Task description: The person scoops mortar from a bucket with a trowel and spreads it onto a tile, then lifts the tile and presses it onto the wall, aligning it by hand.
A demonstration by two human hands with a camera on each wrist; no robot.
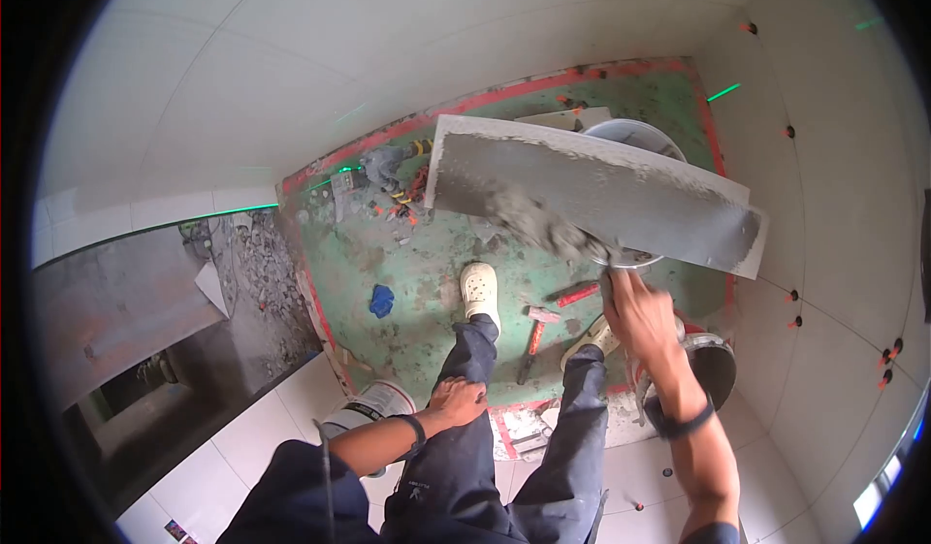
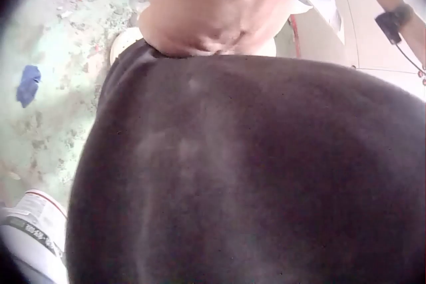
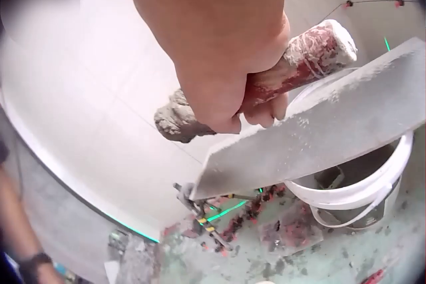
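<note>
My right hand [image 1: 642, 319] [image 3: 213, 51] grips the red, mortar-crusted handle [image 3: 309, 57] of a tool. Grey mortar [image 1: 543, 226] [image 3: 178, 119] clings to the tool, over a long grey tile [image 1: 601, 190] [image 3: 319, 127] with pale, rough edges. The tile lies above a white bucket [image 1: 635, 135] [image 3: 353, 196] and hides part of its mouth; whether they touch cannot be told. On the trousered left knee [image 2: 253, 164] rests my left hand [image 1: 458, 401] [image 2: 219, 4], holding nothing, its fingers loosely bent in the head view.
A red-handled hammer [image 1: 535, 336] and a red tool [image 1: 579, 294] lie on the green floor [image 1: 427, 282], near a blue scrap [image 1: 382, 301]. Another bucket [image 1: 711, 369] stands at right, a labelled one [image 1: 383, 400] at left. Tiled walls [image 1: 824, 185] enclose the area.
</note>
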